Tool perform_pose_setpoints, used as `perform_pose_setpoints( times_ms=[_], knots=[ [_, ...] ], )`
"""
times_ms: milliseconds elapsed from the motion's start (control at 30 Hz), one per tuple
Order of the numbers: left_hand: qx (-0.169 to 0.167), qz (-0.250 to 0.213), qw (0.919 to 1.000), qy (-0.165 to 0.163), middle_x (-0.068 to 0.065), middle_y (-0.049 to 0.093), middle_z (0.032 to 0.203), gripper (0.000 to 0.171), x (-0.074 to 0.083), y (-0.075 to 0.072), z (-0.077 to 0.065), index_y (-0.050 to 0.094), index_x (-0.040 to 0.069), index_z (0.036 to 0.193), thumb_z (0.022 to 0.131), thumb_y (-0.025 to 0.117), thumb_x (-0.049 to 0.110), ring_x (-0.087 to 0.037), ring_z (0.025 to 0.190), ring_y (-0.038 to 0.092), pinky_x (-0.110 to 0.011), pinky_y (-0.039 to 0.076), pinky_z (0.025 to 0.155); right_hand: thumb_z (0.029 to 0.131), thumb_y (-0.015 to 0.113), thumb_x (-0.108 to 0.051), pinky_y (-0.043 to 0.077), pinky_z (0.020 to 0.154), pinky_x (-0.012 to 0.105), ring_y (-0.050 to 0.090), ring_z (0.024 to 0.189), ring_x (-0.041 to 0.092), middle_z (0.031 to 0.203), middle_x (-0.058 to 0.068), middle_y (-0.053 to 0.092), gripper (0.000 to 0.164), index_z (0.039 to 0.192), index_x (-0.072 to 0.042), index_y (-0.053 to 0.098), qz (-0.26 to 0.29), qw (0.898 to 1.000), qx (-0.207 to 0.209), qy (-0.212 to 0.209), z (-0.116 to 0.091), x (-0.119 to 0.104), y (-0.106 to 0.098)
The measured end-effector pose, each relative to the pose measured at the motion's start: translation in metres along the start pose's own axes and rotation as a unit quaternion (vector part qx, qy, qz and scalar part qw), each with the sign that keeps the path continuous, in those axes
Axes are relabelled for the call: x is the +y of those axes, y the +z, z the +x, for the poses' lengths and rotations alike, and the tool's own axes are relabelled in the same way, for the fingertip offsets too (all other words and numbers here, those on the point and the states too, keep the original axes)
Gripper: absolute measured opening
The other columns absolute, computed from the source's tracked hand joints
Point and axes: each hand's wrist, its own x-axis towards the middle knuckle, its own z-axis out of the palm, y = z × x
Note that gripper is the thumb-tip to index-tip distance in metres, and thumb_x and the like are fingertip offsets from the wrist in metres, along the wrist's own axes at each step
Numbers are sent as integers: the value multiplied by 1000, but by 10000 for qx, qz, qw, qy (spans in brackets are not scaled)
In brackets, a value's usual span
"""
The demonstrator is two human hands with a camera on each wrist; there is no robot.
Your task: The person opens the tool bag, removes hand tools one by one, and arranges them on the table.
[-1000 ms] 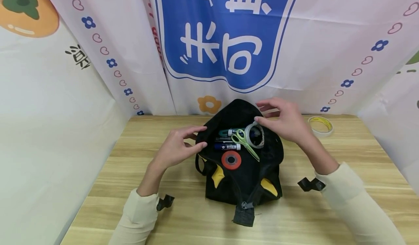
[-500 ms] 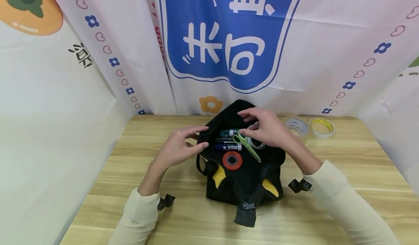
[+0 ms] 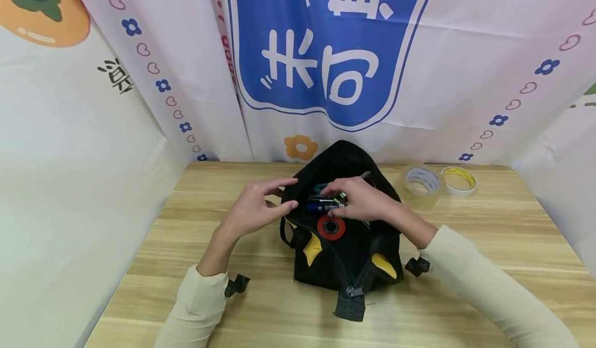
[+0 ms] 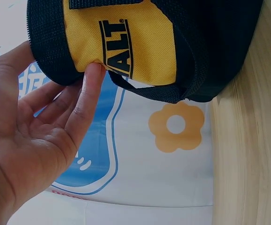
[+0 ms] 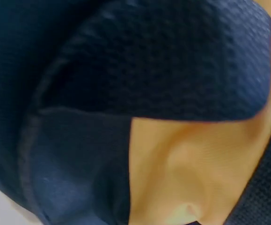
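Note:
A black tool bag (image 3: pixel 346 265) with yellow patches stands unzipped on the table. My left hand (image 3: pixel 256 203) pinches its left rim, thumb and fingers on either side of the fabric; the left wrist view shows a fingertip against the yellow lettered panel (image 4: pixel 121 47). My right hand (image 3: pixel 360 199) is inside the opening, thumb and fingers apart over green scissors (image 3: pixel 342 198) and a blue marker (image 3: pixel 321 206). A teal-ended marker (image 3: pixel 319 188) lies behind them, and a red ring with a dark centre (image 3: pixel 331 227) in front. The right hand covers a grey roll.
A clear tape roll (image 3: pixel 421 181) and a white tape roll with a yellow core (image 3: pixel 459 180) sit at the table's back right. A printed curtain (image 3: pixel 419 105) hangs behind the table (image 3: pixel 186 244). The right wrist view is filled by the bag's strap (image 5: pixel 172 61) and yellow fabric.
My right hand has moved left and down from the bag's right rim to over the scissors and markers, uncovering the clear tape roll. The left hand stays at the left rim.

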Motion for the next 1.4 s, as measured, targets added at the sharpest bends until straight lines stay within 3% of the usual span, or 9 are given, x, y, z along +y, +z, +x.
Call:
perform_pose_setpoints(
  times_ms=[233,533,700,833,1100,1400],
  knots=[
    [-10,-53,10000,-18,-11,69,146,47,1,0,1,71,12,142,97,81,18,-30,113,76,-29,68,77,95,84,-19,61,101,46,71,121,28,136,7,72,45,136,-8,72,-85,9992,-385,4,0,4,14],
    [-3,-24,10000,-10,-11,71,142,47,2,0,0,71,11,141,96,81,18,-30,111,76,-35,68,83,93,85,-15,60,99,40,71,116,23,131,8,75,44,134,-6,73,-26,9981,-611,-85,-1,15,30],
    [25,5,10000,35,-12,72,141,46,2,0,0,72,10,140,96,82,17,-29,110,77,-36,68,83,92,85,-15,60,94,36,71,109,18,125,5,77,41,131,-8,74,-85,9977,-673,-54,-2,20,37],
    [47,17,10000,55,-12,72,141,46,2,0,0,72,10,140,96,82,16,-30,110,77,-43,69,85,92,84,-17,59,91,34,71,105,17,122,4,77,39,130,-11,75,-166,9972,-721,-129,-2,22,41],
    [32,77,10000,18,-12,72,141,46,4,0,-1,71,11,141,97,82,18,-30,111,76,-31,68,79,90,86,-15,57,81,25,71,93,15,108,3,77,38,126,-9,75,-201,9958,-856,-240,-1,21,44],
    [26,42,9999,122,-13,72,142,46,2,1,-1,71,10,141,97,81,17,-31,111,76,-28,67,78,86,87,-7,58,84,25,71,94,13,104,0,77,35,119,-10,76,-137,9930,-1146,-247,0,25,39]
  ],
)
